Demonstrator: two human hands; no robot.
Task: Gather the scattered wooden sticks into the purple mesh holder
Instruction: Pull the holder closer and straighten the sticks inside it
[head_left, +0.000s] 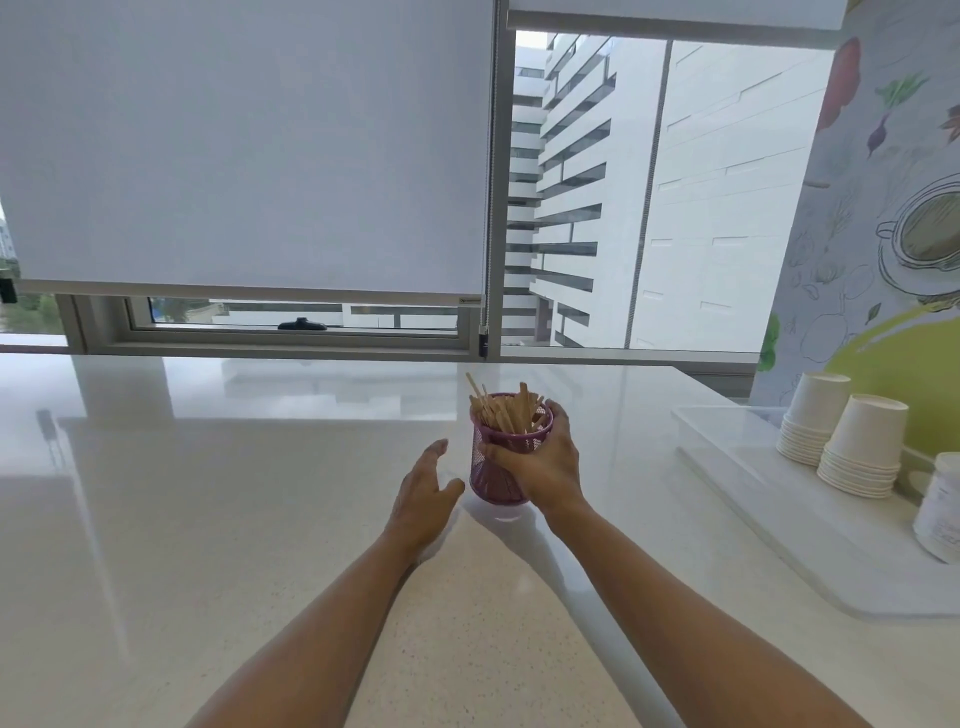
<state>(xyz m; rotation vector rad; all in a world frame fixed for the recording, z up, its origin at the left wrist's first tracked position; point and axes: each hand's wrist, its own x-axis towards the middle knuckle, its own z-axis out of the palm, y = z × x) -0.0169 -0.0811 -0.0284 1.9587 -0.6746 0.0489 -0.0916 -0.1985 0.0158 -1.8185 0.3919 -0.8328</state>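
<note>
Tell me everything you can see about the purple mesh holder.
The purple mesh holder is a round cup of what looks like metal mesh, upright on the white counter, filled with wooden sticks that poke above its rim. The right hand grips its right side; the open left hand is close beside it, apparently not touching.

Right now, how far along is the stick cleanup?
Done: the sticks stand bunched in the purple holder; no loose ones show on the counter. In hand: the right hand grips the holder; the left hand hovers open beside it. Left: seemingly just releasing the holder.
</note>
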